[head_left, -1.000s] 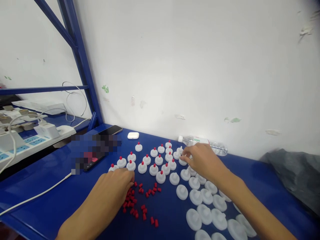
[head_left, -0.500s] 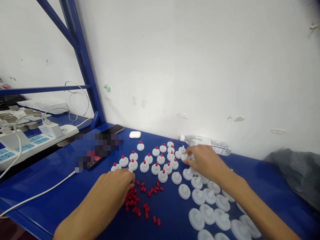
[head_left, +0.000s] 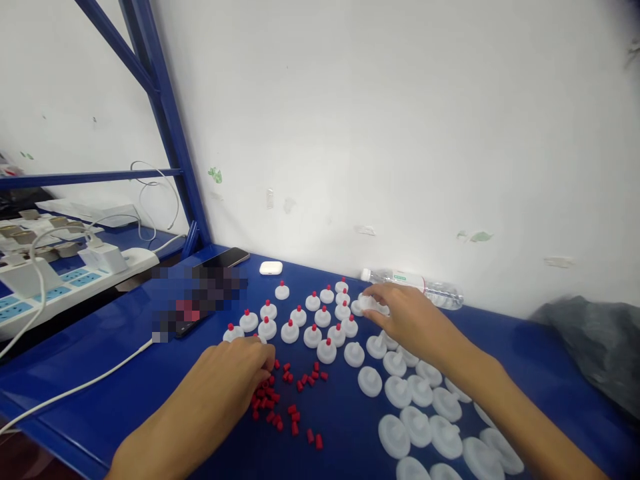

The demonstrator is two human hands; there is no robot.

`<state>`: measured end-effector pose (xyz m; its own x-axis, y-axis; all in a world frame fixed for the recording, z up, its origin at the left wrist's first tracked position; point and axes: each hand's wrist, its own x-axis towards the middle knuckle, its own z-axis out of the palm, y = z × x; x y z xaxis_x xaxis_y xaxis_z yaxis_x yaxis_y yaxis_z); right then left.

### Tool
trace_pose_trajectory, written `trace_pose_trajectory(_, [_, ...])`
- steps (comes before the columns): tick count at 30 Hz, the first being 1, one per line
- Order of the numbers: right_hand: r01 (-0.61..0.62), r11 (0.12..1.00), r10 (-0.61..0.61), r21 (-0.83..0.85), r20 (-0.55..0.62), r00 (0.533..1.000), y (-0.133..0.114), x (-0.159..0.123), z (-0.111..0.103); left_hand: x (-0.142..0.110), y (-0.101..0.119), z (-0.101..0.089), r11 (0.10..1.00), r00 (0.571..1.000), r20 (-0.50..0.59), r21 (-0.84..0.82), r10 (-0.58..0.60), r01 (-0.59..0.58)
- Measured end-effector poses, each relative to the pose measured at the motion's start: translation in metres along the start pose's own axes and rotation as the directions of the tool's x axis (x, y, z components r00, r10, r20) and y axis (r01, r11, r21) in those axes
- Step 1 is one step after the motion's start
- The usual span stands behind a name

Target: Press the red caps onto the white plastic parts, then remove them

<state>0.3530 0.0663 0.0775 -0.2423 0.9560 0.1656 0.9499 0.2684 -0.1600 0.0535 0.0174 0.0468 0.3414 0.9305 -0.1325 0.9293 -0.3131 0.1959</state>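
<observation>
No readable text on the bottle [head_left: 443, 294] behind the right hand's fingers [head_left: 373, 304], its label [head_left: 407, 281] too small.

On the desk [head_left: 345, 427], a bottle [head_left: 437, 291] lies behind the discs [head_left: 369, 381], right of an earbud case [head_left: 271, 268].

Likely a workshop: blue metal-framed bench [head_left: 340, 420], power strip [head_left: 75, 283], batched small parts [head_left: 370, 381].

Hands [head_left: 245, 373] over blue table [head_left: 345, 427], red caps [head_left: 265, 397], white discs [head_left: 393, 437], bottle [head_left: 410, 283] by wall [head_left: 400, 133]
</observation>
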Motion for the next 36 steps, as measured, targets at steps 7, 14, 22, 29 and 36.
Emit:
trace_pose_trajectory(7, [0.002,0.998,-0.002,0.058,-0.007,1.0,-0.01,-0.004,-0.004,-0.001,0.01,-0.009,0.996,0.987,-0.15,-0.078,-0.053,0.042])
trace_pose_trajectory(14, [0.427,0.9,-0.413,0.091,-0.137,0.9,-0.048,-0.023,-0.003,-0.003,0.024,-0.021,0.912,0.88,-0.472,-0.335,0.054,-0.236])
trace_pose_trajectory(22, [0.541,0.84,-0.526,0.039,-0.18,0.831,-0.071,-0.032,-0.007,-0.005,0.032,-0.019,0.845,0.802,-0.576,-0.342,0.157,-0.411])
trace_pose_trajectory(29, [0.539,0.838,-0.508,0.082,-0.241,0.827,-0.066,-0.033,-0.005,-0.005,0.03,-0.02,0.84,0.786,-0.6,-0.345,0.145,-0.418])
trace_pose_trajectory(36, [0.574,0.79,-0.509,0.215,-0.292,0.81,-0.067,-0.033,-0.005,-0.003,0.026,-0.017,0.888,0.834,-0.542,-0.33,0.099,-0.32])
